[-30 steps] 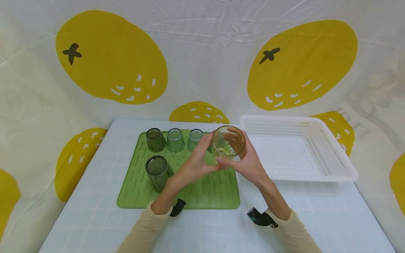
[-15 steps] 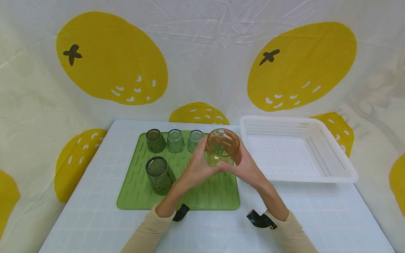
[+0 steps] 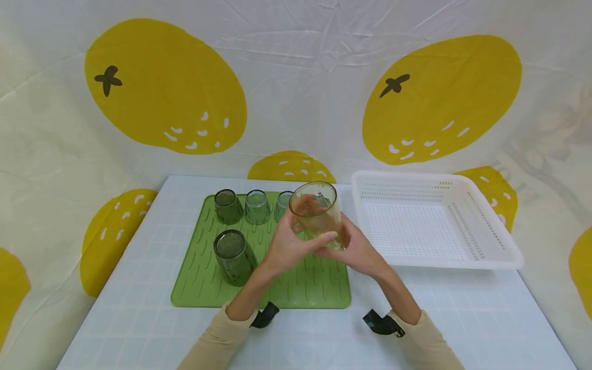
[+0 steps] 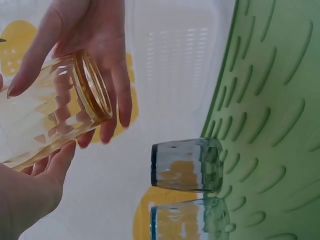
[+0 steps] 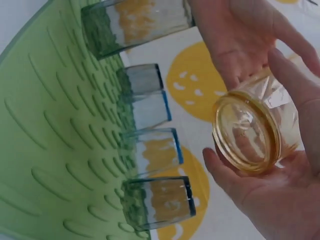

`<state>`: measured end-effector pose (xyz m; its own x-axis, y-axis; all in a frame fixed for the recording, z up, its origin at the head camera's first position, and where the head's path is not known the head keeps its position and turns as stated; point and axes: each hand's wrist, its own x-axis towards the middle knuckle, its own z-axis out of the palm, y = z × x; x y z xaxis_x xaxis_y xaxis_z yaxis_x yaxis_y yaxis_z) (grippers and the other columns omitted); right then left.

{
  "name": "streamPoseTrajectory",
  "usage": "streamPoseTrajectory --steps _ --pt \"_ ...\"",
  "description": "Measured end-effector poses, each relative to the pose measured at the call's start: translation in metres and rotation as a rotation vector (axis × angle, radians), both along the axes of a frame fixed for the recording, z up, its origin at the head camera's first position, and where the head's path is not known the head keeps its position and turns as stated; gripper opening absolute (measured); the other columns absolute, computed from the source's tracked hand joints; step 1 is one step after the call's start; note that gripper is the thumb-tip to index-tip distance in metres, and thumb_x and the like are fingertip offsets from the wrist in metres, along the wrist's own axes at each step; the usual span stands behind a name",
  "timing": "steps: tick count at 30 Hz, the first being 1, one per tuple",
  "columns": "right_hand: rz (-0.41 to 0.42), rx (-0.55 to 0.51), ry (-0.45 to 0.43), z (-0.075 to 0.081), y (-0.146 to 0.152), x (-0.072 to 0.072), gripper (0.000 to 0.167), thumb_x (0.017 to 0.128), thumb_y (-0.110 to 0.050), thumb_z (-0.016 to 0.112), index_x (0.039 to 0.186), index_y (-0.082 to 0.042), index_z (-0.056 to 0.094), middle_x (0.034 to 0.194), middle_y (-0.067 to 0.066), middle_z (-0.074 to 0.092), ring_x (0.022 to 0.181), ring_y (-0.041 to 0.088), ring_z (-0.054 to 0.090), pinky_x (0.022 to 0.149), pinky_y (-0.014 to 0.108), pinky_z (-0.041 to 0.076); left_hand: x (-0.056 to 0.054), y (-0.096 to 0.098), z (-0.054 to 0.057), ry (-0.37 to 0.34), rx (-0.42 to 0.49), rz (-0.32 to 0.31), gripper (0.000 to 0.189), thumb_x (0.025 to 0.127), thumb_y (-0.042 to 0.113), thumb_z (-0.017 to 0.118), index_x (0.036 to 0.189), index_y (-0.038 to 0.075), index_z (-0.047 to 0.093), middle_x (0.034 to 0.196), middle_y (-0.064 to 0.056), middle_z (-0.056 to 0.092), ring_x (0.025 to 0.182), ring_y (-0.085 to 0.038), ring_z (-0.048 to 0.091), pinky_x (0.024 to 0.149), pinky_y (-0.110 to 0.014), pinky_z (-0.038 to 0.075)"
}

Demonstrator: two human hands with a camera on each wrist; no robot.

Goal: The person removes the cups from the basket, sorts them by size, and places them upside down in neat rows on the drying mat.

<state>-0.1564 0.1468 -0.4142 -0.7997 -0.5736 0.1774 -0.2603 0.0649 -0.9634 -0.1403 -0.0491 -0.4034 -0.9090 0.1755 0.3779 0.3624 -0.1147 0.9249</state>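
Observation:
Both hands hold an amber glass tumbler (image 3: 319, 218) mouth up and slightly tilted, above the right part of a green drying mat (image 3: 300, 293). My left hand (image 3: 289, 246) curls round its left side, thumb across the front. My right hand (image 3: 358, 249) holds it from the right and below; in the right wrist view its thumb and fingers reach round the thick base (image 5: 245, 132). In the left wrist view the right hand's fingers (image 4: 120, 95) hang behind the base. A tall grey-green glass (image 3: 235, 259) stands base up on the mat, close to the left forearm.
Along the mat's back edge several small glasses stand base up: a dark one (image 3: 228, 208), a pale bluish one (image 3: 257, 208), another pale one (image 3: 281, 205) partly hidden by the tumbler, and a grey one (image 4: 182, 167). To the right sits a white perforated basket (image 3: 490, 257).
The amber tumbler has moved left in both hands, from beside the basket to over the mat, and its tilt has changed. The left thumb now lies over the right hand. Glasses on the mat stay put.

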Motion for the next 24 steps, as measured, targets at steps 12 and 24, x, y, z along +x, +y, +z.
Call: streamPoseTrajectory --steps 12,24 --pt "-0.134 0.093 -0.014 0.006 0.019 0.002 0.071 0.084 -0.016 0.088 0.144 -0.012 0.049 0.132 0.011 0.06 0.109 0.043 0.061 0.083 0.038 0.059 0.0 -0.012 -0.004 -0.042 0.155 -0.029 0.09 0.09 0.031 0.083 0.158 0.012 0.028 0.147 -0.015 0.048 0.132 -0.036 0.054 0.099 -0.04 0.055" --pt "-0.264 0.097 0.007 0.009 0.033 -0.003 0.069 0.083 -0.012 0.088 0.141 -0.015 0.052 0.132 0.011 0.059 0.108 0.031 0.063 0.081 0.035 0.059 0.003 -0.026 -0.011 -0.063 0.022 -0.05 0.09 0.09 0.015 0.081 0.162 0.025 0.027 0.144 -0.013 0.044 0.13 -0.03 0.054 0.109 -0.046 0.047"
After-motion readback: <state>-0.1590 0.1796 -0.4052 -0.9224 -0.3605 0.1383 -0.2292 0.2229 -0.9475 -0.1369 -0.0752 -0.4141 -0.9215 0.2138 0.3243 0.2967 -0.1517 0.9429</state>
